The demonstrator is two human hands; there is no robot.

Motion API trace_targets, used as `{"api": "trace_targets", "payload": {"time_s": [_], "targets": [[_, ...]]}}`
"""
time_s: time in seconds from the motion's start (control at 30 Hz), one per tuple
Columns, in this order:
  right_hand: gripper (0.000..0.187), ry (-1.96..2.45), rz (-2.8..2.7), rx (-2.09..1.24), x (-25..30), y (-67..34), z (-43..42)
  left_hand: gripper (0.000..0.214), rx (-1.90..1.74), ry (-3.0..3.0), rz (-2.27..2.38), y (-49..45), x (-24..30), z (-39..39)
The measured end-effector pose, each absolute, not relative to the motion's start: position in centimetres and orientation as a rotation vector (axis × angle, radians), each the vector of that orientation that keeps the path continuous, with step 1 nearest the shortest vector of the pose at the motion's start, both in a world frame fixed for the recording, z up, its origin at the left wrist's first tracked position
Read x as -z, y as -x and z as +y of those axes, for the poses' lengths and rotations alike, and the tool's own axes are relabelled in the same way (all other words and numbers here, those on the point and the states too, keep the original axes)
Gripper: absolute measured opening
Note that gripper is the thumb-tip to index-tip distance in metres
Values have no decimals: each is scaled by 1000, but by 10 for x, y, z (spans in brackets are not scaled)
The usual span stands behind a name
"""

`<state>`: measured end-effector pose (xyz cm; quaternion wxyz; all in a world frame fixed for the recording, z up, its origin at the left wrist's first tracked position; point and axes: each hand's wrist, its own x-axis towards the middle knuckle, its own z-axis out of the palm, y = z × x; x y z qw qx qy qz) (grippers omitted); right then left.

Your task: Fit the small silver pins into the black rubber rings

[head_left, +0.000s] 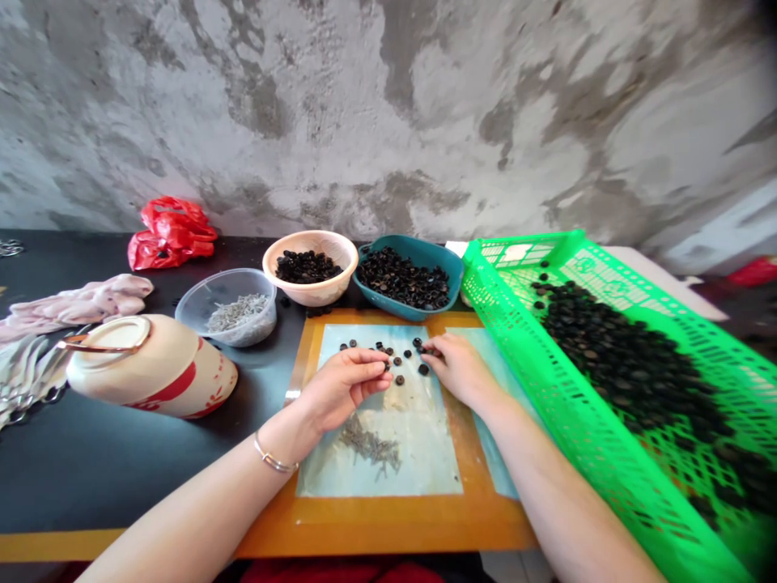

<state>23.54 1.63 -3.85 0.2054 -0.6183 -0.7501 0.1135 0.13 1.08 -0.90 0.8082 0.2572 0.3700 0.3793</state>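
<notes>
My left hand [343, 387] is closed in a pinch, thumb against forefinger, on a small round black piece at its fingertips. To its right, my right hand [460, 368] has its fingertips closed around another small black piece, low over the pale blue sheet [425, 453]. Between and around the hands lie several loose black discs [399, 380], some with a hole in the middle. Nearer to me on the same sheet is a loose heap of thin grey metal pins [370, 445], perhaps nails or rivets. A bracelet circles my left wrist.
Behind the sheet stand a peach bowl [285, 282] and a teal basin [404, 311], both holding black pieces. A clear tub [197, 279] of metal pins, a cream-and-red jug [182, 364] and a red bag [171, 233] are left. A green crate [528, 389] of black discs flanks my right arm.
</notes>
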Motion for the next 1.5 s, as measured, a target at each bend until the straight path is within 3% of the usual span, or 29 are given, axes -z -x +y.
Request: {"api": "trace_targets", "payload": {"time_s": [0.53, 0.83, 1.07, 1.5], "targets": [[8, 1722, -1740, -708, 11, -221, 0, 10, -811, -545, 777, -1, 7, 10], [22, 1485, -1594, -861, 15, -210, -5, 13, -735, -566, 808, 0, 10, 10], [18, 1400, -1753, -829, 17, -204, -11, 33, -620, -602, 809, 1, 5, 6], [27, 1139, -1852, -742, 18, -200, -12, 29, -612, -613, 703, -3, 6, 1]]}}
